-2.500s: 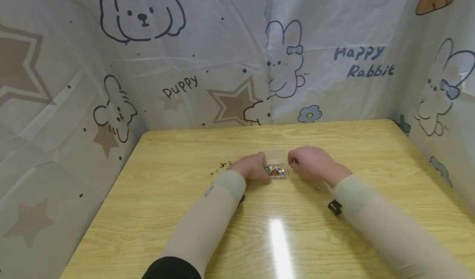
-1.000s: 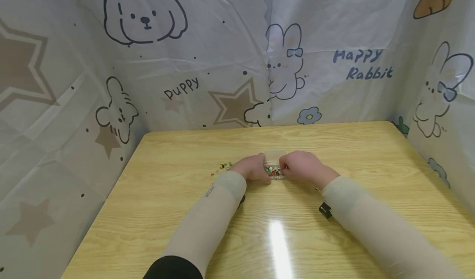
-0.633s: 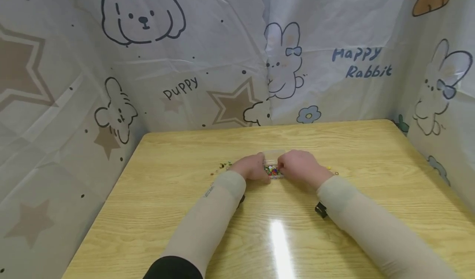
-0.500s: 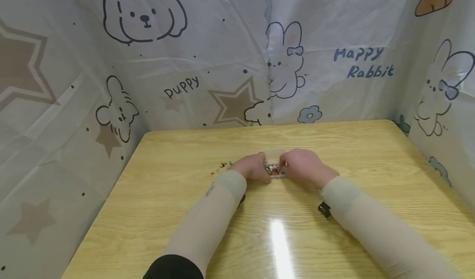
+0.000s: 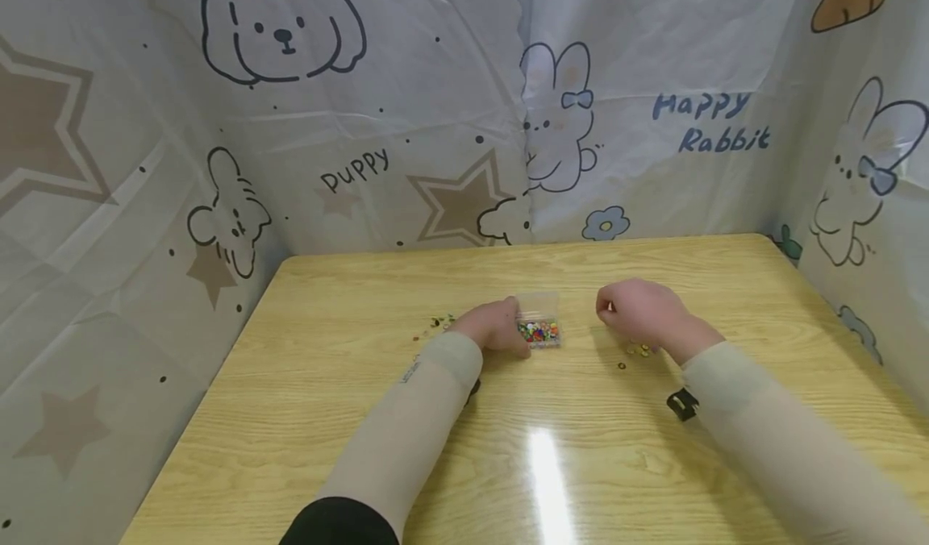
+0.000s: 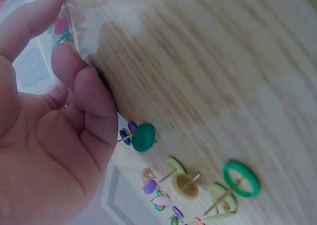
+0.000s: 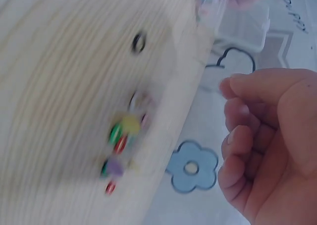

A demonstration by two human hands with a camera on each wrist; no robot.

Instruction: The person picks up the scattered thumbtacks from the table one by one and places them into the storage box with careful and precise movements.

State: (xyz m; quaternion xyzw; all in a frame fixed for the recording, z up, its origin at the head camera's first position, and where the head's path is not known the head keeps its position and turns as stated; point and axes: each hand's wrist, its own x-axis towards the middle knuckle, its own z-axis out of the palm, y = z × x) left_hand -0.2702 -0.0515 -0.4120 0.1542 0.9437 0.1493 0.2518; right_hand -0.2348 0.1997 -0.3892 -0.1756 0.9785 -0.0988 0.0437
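A small clear plastic box [image 5: 538, 301], its lid open toward the back, holds many coloured thumbtacks [image 5: 540, 333]. My left hand [image 5: 497, 325] grips the box at its left side, thumb at the back and fingers at the front. To the right of the box, in the air, is my right hand [image 5: 646, 311], thumb and index fingertip together and the other fingers curled. I cannot tell whether a thumbtack is in that pinch. Close below it lies a small group of loose thumbtacks [image 7: 119, 143], with a single dark-rimmed one [image 7: 139, 42] apart from them.
More loose thumbtacks [image 6: 185, 186], some points up, are scattered on the table left of the left hand. A pale wooden table [image 5: 464, 472] carries everything. A printed fabric screen [image 5: 435, 85] stands around its back and sides.
My right hand reached to the box's right side, its fingers over the thumbtacks, then moved right to above the loose group. The left hand has stayed on the box.
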